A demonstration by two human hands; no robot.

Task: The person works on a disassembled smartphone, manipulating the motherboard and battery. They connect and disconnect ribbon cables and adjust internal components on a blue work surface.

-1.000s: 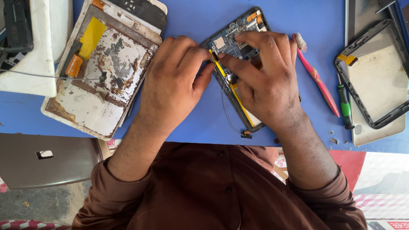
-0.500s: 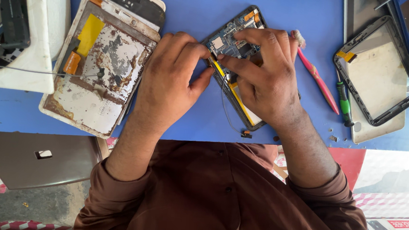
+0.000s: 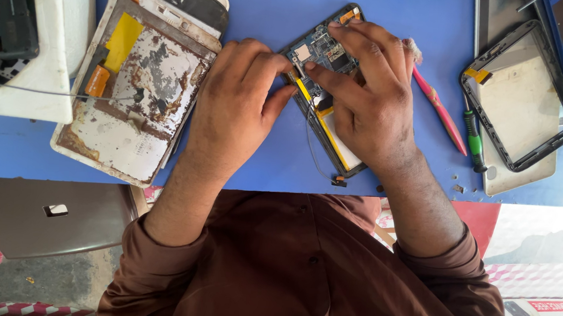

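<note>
An opened small phone [image 3: 320,51] lies tilted on the blue table [image 3: 261,166], with its blue circuit board, a yellow strip and a white battery [image 3: 347,151] exposed. My left hand [image 3: 232,102] rests against the phone's left edge, its thumb touching the yellow strip. My right hand [image 3: 368,98] covers the phone's middle, the fingers arched over the circuit board and the index fingertip pressed near the thumb of the other hand. A thin black wire [image 3: 313,159] trails from the phone toward the table's near edge.
A larger opened tablet shell [image 3: 133,101] with yellow tape lies to the left, beside a white device [image 3: 45,49]. To the right lie a pink tool [image 3: 440,110], a green-handled screwdriver [image 3: 473,142] and a black tablet frame [image 3: 520,95]. A grey lid [image 3: 39,217] sits below the table's edge.
Both hands stay on the phone. My right fingers have shifted slightly over the circuit board; the view has moved a little.
</note>
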